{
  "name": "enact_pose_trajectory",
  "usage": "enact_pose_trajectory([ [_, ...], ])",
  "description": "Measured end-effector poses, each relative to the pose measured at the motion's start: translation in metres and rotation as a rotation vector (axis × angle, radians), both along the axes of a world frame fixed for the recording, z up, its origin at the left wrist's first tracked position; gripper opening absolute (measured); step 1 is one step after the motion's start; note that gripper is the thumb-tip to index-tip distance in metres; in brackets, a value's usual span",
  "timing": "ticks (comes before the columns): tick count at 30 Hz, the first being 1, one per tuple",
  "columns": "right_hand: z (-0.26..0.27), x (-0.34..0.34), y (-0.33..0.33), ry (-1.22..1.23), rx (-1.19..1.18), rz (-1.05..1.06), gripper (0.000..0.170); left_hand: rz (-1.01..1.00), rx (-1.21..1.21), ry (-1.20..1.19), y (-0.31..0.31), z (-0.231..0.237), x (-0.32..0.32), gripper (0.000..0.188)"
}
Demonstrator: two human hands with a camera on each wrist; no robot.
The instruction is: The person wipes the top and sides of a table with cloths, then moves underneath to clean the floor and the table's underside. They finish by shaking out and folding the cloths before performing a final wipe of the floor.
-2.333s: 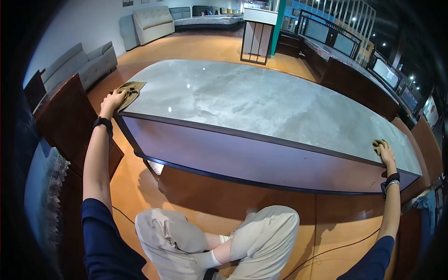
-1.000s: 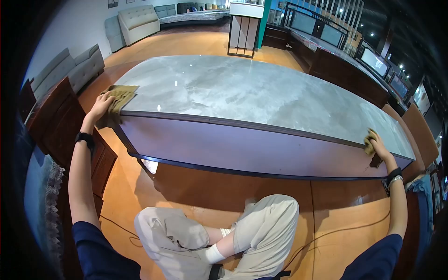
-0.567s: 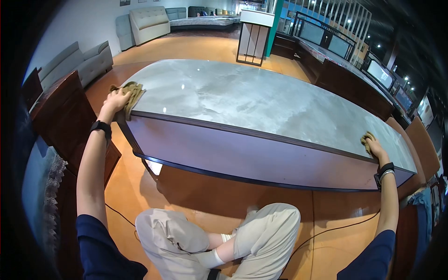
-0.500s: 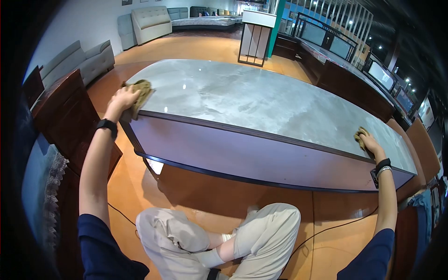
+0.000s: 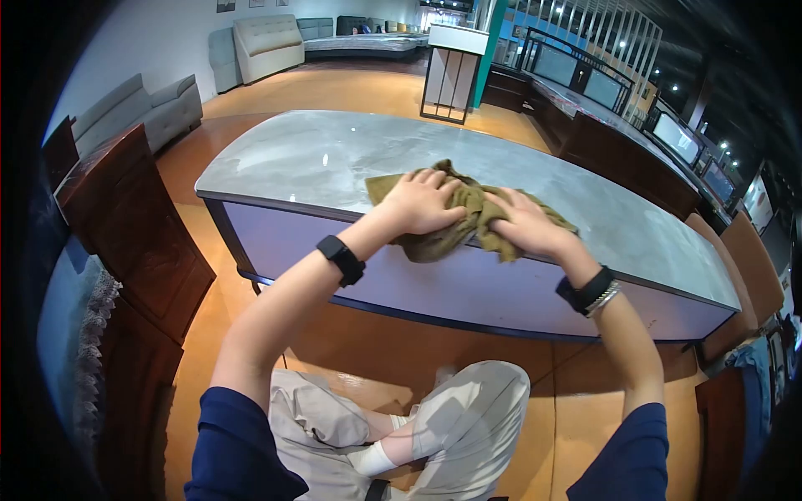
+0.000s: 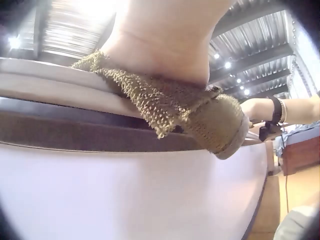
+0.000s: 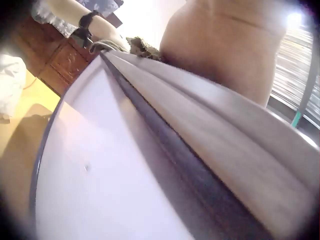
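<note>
Two olive-green terry cleaning cloths meet, bunched, at the near edge of a grey marble-look tabletop (image 5: 292, 163). My left hand (image 5: 413, 204) grips the left cloth (image 5: 424, 248), its fingers over the top and thumb toward the right. Close beside it, my right hand (image 5: 536, 227) holds the right cloth (image 5: 499, 245) between bent fingers and thumb. In the left wrist view, terry fabric of the cloth (image 6: 215, 125) hangs over the dark table edge below the hand. The right wrist view shows the edge running past my right hand (image 7: 215, 55), with much of the cloth hidden.
A lilac panel (image 5: 393, 275) lies below the tabletop's front edge. Dark wooden furniture (image 5: 134, 234) stands close on the left, brown chairs (image 5: 748, 255) at the right end. A grey sofa (image 5: 142, 113) and a white-topped stand (image 5: 455, 75) are farther back.
Both hands have moved inward with their cloths, from the table's two ends to the middle of the near edge, where the cloths now meet.
</note>
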State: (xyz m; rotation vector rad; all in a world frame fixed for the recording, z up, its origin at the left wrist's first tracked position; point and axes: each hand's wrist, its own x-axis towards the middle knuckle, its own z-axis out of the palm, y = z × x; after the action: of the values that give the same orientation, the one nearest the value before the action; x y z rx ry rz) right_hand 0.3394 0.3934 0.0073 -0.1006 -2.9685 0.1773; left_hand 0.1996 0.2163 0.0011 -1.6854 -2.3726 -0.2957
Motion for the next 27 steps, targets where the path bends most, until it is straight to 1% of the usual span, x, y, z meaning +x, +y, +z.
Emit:
enact_pose_trajectory([
  [1, -0.006, -0.006, -0.004, 0.043, 0.02, 0.026, 0.056, -0.031, 0.026, 0.003, 0.01, -0.006, 0.002, 0.063],
  [4, 0.002, 0.0, -0.015, 0.016, -0.022, -0.009, 0.057, -0.032, 0.048, -0.02, 0.013, -0.005, 0.001, 0.062],
  [5, 0.002, 0.003, -0.015, 0.018, -0.021, -0.011, 0.057, -0.065, 0.053, -0.065, 0.01, -0.004, -0.004, 0.062],
  [7, 0.002, 0.013, -0.012, 0.05, -0.01, 0.046, 0.057, -0.107, 0.053, -0.117, 0.002, 0.0, -0.02, 0.063],
  [9, 0.009, 0.028, -0.01, 0.041, -0.014, 0.07, 0.057, 0.015, 0.063, -0.128, -0.012, -0.001, -0.046, 0.067],
  [10, 0.011, 0.035, -0.005, 0.04, -0.025, 0.088, 0.058, 0.066, 0.064, -0.165, -0.023, 0.001, -0.062, 0.065],
  [11, 0.007, 0.041, 0.008, 0.064, -0.06, 0.091, 0.058, 0.115, 0.063, -0.202, -0.036, 0.003, -0.078, 0.063],
  [13, 0.005, 0.058, 0.038, 0.051, -0.057, 0.042, 0.058, 0.268, 0.087, -0.185, -0.063, -0.002, -0.119, 0.068],
  [15, 0.005, 0.083, 0.067, 0.046, -0.017, -0.129, 0.058, 0.368, 0.143, -0.182, -0.095, -0.008, -0.159, 0.067],
  [16, 0.005, 0.097, 0.089, 0.032, -0.07, -0.187, 0.057, 0.427, 0.145, -0.242, -0.111, -0.001, -0.161, 0.064],
  [17, -0.002, 0.114, 0.115, 0.072, -0.047, -0.293, 0.055, 0.449, 0.118, -0.266, -0.123, 0.005, -0.168, 0.061],
  [18, -0.003, 0.132, 0.139, 0.097, -0.091, -0.347, 0.053, 0.475, 0.112, -0.272, -0.135, -0.003, -0.198, 0.06],
  [19, -0.006, 0.152, 0.169, 0.114, -0.119, -0.407, 0.05, 0.496, 0.171, -0.185, -0.146, -0.009, -0.209, 0.061],
  [20, -0.006, 0.172, 0.189, 0.119, -0.125, -0.52, 0.049, 0.525, 0.143, -0.187, -0.154, -0.009, -0.224, 0.062],
  [21, -0.014, 0.194, 0.228, 0.096, -0.005, -0.614, 0.046, 0.555, 0.116, -0.187, -0.161, -0.01, -0.238, 0.063],
  [22, -0.019, 0.219, 0.26, 0.112, -0.046, -0.715, 0.048, 0.57, 0.124, -0.146, -0.165, -0.014, -0.25, 0.064],
  [23, -0.02, 0.239, 0.277, 0.133, -0.085, -0.811, 0.051, 0.589, 0.135, -0.103, -0.17, -0.018, -0.262, 0.065],
  [24, -0.017, 0.251, 0.272, 0.127, -0.077, -0.831, 0.051, 0.595, 0.125, -0.109, -0.173, -0.019, -0.271, 0.064],
  [26, -0.008, 0.265, 0.257, 0.144, -0.049, -1.16, 0.06, 0.586, 0.097, -0.136, -0.18, -0.019, -0.293, 0.064],
  [27, -0.007, 0.268, 0.258, 0.142, -0.041, -1.173, 0.06, 0.573, 0.118, -0.135, -0.183, -0.019, -0.299, 0.061],
])
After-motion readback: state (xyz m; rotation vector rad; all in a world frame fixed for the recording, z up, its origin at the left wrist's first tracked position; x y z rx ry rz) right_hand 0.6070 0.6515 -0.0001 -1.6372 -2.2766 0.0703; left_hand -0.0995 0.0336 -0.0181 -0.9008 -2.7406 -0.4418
